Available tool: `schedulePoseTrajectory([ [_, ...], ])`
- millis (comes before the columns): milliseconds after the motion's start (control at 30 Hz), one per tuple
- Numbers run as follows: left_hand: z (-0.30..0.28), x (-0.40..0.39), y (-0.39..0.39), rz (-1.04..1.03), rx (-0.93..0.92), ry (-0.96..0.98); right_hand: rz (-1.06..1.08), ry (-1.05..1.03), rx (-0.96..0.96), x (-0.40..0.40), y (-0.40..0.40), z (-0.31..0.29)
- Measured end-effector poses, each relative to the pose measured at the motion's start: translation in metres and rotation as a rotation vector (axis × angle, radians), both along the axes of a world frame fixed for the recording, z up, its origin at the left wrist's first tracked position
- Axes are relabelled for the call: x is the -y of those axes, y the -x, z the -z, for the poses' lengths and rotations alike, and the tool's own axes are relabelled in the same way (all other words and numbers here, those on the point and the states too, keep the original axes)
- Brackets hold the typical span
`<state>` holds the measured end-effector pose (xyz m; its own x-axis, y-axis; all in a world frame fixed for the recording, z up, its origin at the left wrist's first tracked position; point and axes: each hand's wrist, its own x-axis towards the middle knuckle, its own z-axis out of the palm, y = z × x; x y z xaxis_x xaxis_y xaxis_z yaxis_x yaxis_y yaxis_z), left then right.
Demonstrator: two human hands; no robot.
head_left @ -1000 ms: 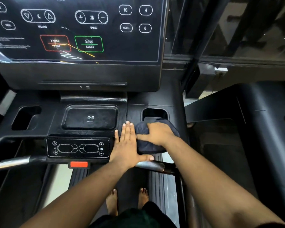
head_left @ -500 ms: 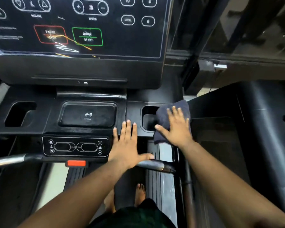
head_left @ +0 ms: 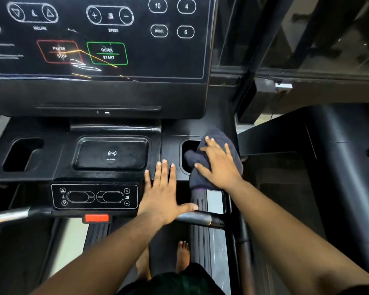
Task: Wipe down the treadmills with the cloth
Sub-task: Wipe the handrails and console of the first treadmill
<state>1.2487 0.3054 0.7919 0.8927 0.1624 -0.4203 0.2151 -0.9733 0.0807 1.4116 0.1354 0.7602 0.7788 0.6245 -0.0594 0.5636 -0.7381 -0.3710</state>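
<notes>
The treadmill [head_left: 175, 128] fills most of the view, its dark console screen [head_left: 98, 37] seen across the top with a red PAUSE/STOP box and a green QUICK START box marked on it. Below the screen a black tray is laid out, with a cup recess [head_left: 21, 154] at the left, a charging pad [head_left: 112, 153] in the middle and a second cup recess [head_left: 189, 154] at the right. A small control panel [head_left: 95, 196] is set just below the pad, and a red tab [head_left: 96, 218] is seen under it. A metal handlebar [head_left: 200, 218] runs across beneath the tray.

The dark cloth [head_left: 219, 135] is spread over the right edge of the tray, partly draped over the right recess and hanging past the front rim. It is pressed down by the right hand [head_left: 218, 162], whose fingers are held straight and fanned wide on top of it; whether the thumb is tucked under a fold cannot be told. The left hand [head_left: 161, 195] is laid flat on the tray between the control panel and the cloth, fingers straight and close together, thumb stretched out over the handlebar. Bare feet [head_left: 182, 255] are seen on the belt below.
</notes>
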Motion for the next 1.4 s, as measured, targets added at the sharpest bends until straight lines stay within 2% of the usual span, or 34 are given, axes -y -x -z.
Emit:
schedulePoseTrajectory([
  [67, -0.001, -0.002, -0.001, 0.001, 0.001, -0.003, 0.002, -0.002, 0.002, 0.023, -0.002, 0.006],
  [167, -0.001, -0.002, -0.003, 0.003, 0.003, -0.002, 0.340, -0.025, -0.143, 0.020, -0.029, 0.010],
  [233, 0.000, -0.001, -0.003, -0.004, 0.008, 0.002, 0.464, 0.040, -0.167, -0.005, -0.043, 0.005],
  [333, 0.002, -0.003, -0.001, -0.012, 0.014, -0.006, 0.283, 0.161, -0.015, -0.048, -0.030, 0.000],
  [433, 0.003, -0.003, -0.001, -0.016, 0.039, -0.009, 0.017, 0.106, 0.005, -0.065, -0.005, 0.001],
  [500, 0.003, 0.000, -0.001, -0.012, 0.042, -0.004, -0.107, 0.124, 0.038, -0.049, -0.016, 0.000],
  [567, 0.002, 0.001, -0.002, -0.009, 0.041, 0.007, -0.057, 0.184, 0.067, -0.033, -0.041, -0.003],
  [667, 0.000, -0.001, -0.003, -0.017, 0.052, 0.004, 0.137, 0.155, -0.017, -0.052, -0.051, -0.012],
  [767, 0.001, 0.000, -0.003, -0.025, 0.057, 0.010, -0.028, 0.009, -0.094, -0.083, -0.020, -0.015],
  [867, 0.003, -0.001, -0.001, -0.054, 0.106, 0.041, -0.263, -0.108, -0.248, -0.060, 0.000, -0.019],
  [967, 0.004, -0.001, 0.003, -0.063, 0.162, 0.053, -0.481, -0.027, -0.207, -0.032, 0.002, -0.021],
  [1033, 0.002, -0.001, 0.002, -0.073, 0.169, 0.044, -0.481, 0.098, -0.097, -0.039, -0.005, -0.025],
  [1100, 0.000, 0.000, -0.001, -0.072, 0.153, 0.039, -0.348, 0.162, -0.059, -0.061, -0.014, -0.028],
  [1200, 0.002, 0.000, -0.001, -0.098, 0.163, 0.029, -0.232, 0.123, -0.101, -0.084, -0.013, -0.026],
  [1233, 0.003, 0.000, 0.001, -0.104, 0.164, 0.035, -0.277, 0.099, -0.127, -0.081, -0.008, -0.025],
  [1333, 0.005, -0.001, 0.004, -0.099, 0.159, 0.051, -0.593, 0.060, -0.140, -0.052, 0.010, -0.025],
  [1400, 0.004, -0.001, 0.002, -0.092, 0.164, 0.064, -0.682, 0.108, -0.136, -0.033, 0.003, -0.037],
])
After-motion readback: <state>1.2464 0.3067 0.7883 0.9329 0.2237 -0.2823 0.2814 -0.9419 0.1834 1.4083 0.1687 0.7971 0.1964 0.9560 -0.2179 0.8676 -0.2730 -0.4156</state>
